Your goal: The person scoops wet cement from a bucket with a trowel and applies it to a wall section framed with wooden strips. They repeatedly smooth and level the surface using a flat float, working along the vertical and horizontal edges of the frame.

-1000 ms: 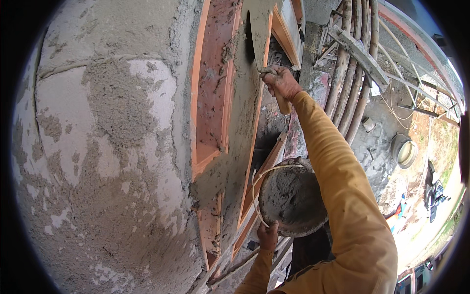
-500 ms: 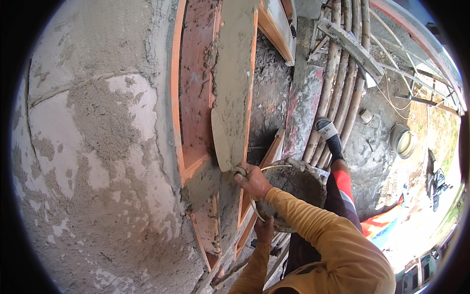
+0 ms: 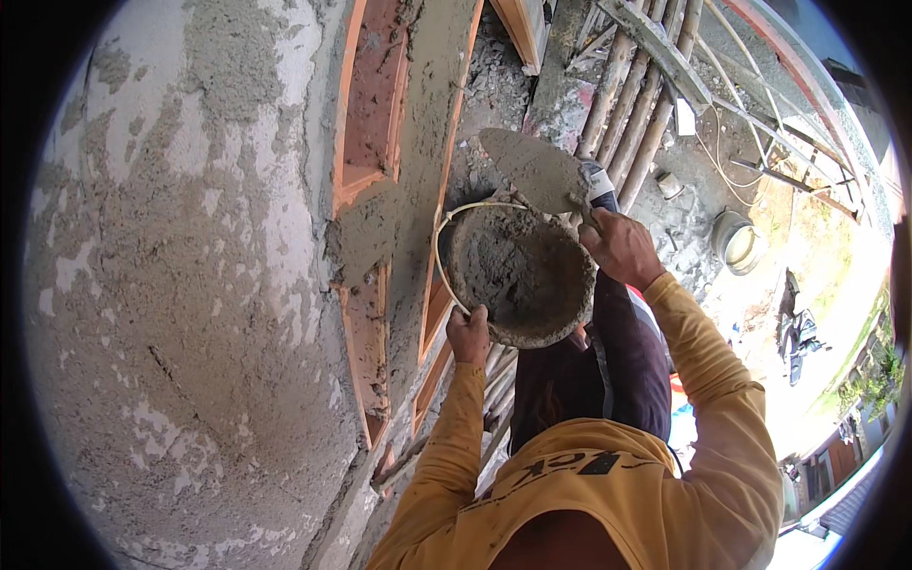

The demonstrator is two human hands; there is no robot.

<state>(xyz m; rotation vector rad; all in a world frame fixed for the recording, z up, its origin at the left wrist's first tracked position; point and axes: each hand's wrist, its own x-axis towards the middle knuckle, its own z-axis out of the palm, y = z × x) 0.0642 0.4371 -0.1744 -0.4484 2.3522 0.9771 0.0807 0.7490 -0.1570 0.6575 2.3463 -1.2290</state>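
Observation:
My right hand (image 3: 622,249) is closed around the handle of a trowel (image 3: 534,171), whose broad, mortar-smeared blade reaches over the far rim of a bucket (image 3: 532,338). Grey wet mortar (image 3: 503,258) lies in the bucket. At the bucket's near left edge my left hand (image 3: 468,334) grips it by the rim, close to the pale looped bucket handle (image 3: 439,249); its fingertips are partly hidden. Left of the bucket runs a mortar-coated strip (image 3: 423,123) between orange wooden frames (image 3: 350,95).
A patchy plastered wall (image 3: 190,285) fills the left side. Beyond the bucket lie long wooden poles (image 3: 627,119) with a plank (image 3: 655,52) across them; one of my feet is there. A second bucket (image 3: 738,242) stands at the right, near a loose cable (image 3: 727,176).
My right hand has carried the trowel rightward, off the mortar-coated strip and over to the bucket's far right side. My left hand still holds the bucket, which now shows more of its inside.

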